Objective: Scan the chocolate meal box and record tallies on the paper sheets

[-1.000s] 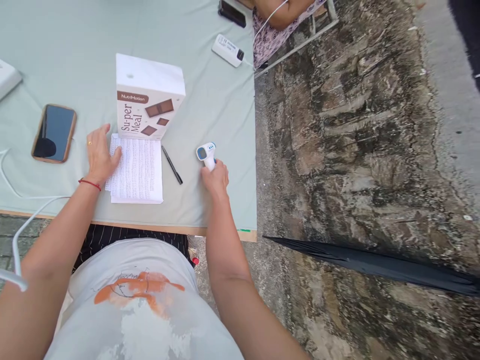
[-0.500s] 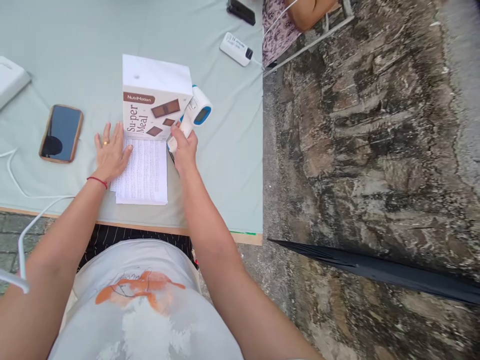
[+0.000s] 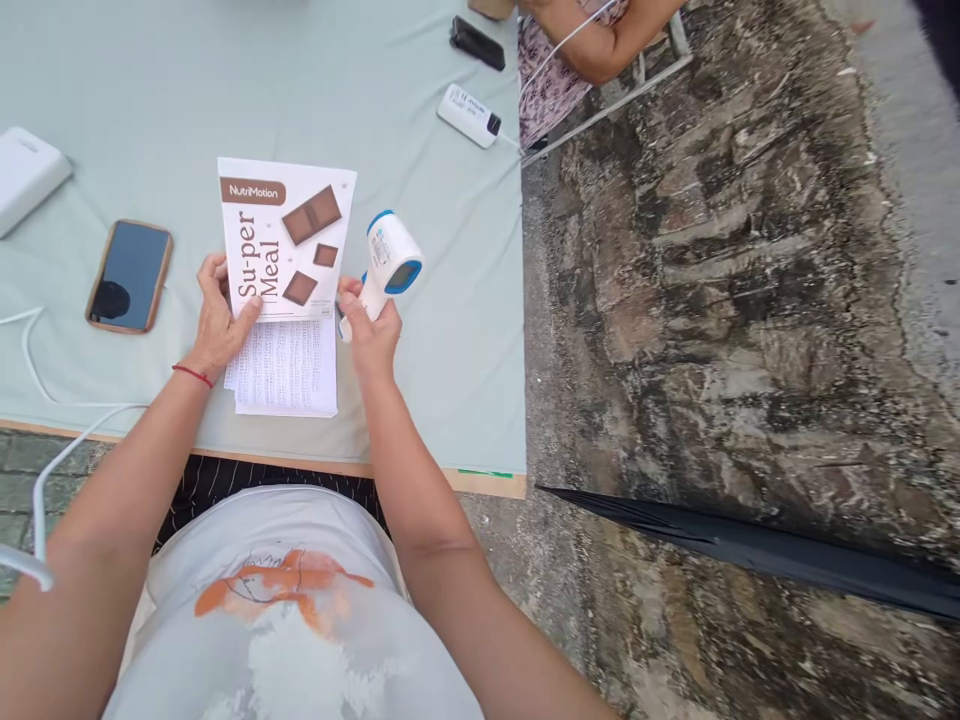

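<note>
In the head view, a white "NutriMotion Su-per Meal" box [image 3: 315,265] shows its printed front with brown chocolate pictures. My left hand [image 3: 221,315] grips the box at its lower left, thumb on the front and fingers behind the edge. My right hand [image 3: 373,335] is wrapped round the handle of a white and blue infrared thermometer [image 3: 394,250], beside the box's lower right. The thermometer's small screen faces up toward me. Under the box's lower edge lie printed sheets of paper [image 3: 289,370], their upper part hidden by the box.
A brown-edged phone [image 3: 129,277] and a white device [image 3: 30,180] lie to the left, with a white cable [image 3: 64,403] below. At the far right are a white power bank [image 3: 469,115] and a black case [image 3: 477,43]. Another person's arm [image 3: 592,40] is past the table's right edge.
The box has tipped so its front faces me more and its top is hidden. My left hand has gone from lying flat beside it to gripping it. The thermometer has shifted slightly toward me.
</note>
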The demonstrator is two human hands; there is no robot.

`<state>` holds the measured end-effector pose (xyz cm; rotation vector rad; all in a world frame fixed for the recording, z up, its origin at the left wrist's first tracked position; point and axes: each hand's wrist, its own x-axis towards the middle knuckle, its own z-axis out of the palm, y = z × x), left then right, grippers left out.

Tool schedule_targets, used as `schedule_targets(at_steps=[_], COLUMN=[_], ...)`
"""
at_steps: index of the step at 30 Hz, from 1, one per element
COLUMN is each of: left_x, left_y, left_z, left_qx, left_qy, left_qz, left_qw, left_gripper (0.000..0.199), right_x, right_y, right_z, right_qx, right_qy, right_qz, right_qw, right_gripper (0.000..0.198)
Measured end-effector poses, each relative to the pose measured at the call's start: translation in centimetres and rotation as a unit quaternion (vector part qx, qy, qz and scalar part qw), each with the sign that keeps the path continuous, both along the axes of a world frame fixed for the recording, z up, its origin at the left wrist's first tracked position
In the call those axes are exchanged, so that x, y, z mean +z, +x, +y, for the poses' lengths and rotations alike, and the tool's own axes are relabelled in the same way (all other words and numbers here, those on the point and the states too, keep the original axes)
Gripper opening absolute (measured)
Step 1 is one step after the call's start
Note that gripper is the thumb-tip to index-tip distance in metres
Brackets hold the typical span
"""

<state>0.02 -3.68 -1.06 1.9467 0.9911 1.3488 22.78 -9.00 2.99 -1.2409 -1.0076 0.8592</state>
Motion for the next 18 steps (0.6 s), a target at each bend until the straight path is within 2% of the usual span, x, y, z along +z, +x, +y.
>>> schedule_targets(at_steps=[3, 8, 14, 18], left_x=[0.0, 0.2, 0.4, 0.4], left_y=[0.0, 0.1, 0.1, -0.1], left_z=[0.1, 0.4, 0.5, 0.5], left_qx=[0.005, 0.006, -0.022, -0.034], left_qy=[-0.008, 0.002, 0.009, 0.011], left_qz=[-0.004, -0.004, -0.001, 0.002], left_qw=[1.000, 1.000, 1.000, 0.999], left_gripper=[0.082, 0.087, 0.086, 0.086], right_x=[0.8, 0.4, 0.1, 0.7], right_y=[-0.2, -2.3, -3.6, -3.5], right_z=[-2.6, -5.5, -4.7, -4.4], right_qx=[-0.044, 0.028, 0.081, 0.161], right_qy=[-0.029, -0.065, -0.088, -0.152], right_qz=[-0.045, -0.049, -0.062, -0.024], right_qw=[0.998, 0.996, 0.991, 0.975], right_gripper=[0.048, 0.050, 0.050, 0.049])
